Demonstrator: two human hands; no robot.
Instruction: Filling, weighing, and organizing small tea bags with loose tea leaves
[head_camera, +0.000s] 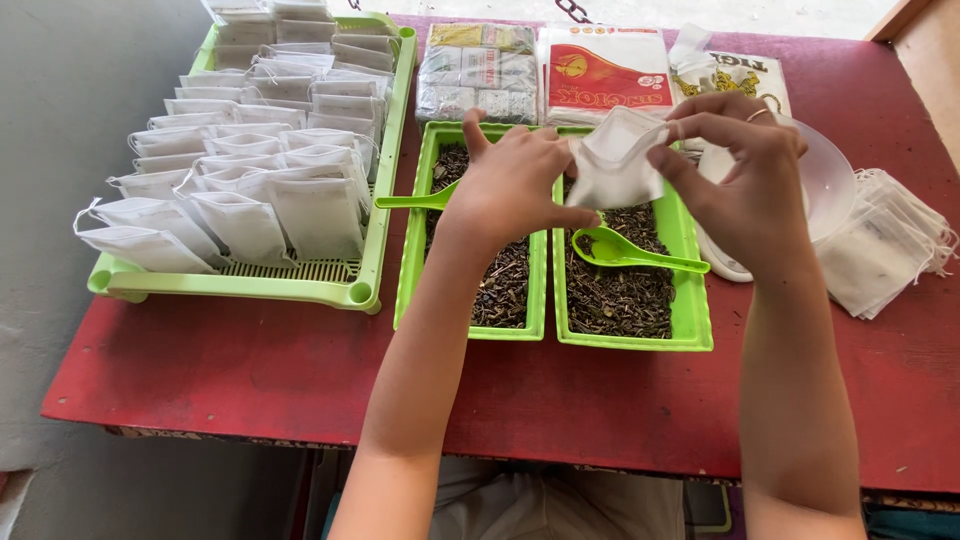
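My left hand (510, 185) and my right hand (735, 175) both grip one small white filter bag (615, 165), holding its mouth apart above two green trays. The left tray (408, 270) and the right tray (693, 300) each hold dark loose tea leaves. A green plastic spoon (625, 252) lies on the leaves in the right tray, just under the bag. Another green spoon's handle (410, 201) pokes out from under my left hand in the left tray.
A large green slotted tray (300, 283) at the left holds several filled white bags. Packets of tea (478, 72) and a red-and-white packet (605, 75) lie at the back. A clear bowl on a white scale (830, 185) and a pile of flat white bags (890, 245) sit at the right, all on a red table (250, 370).
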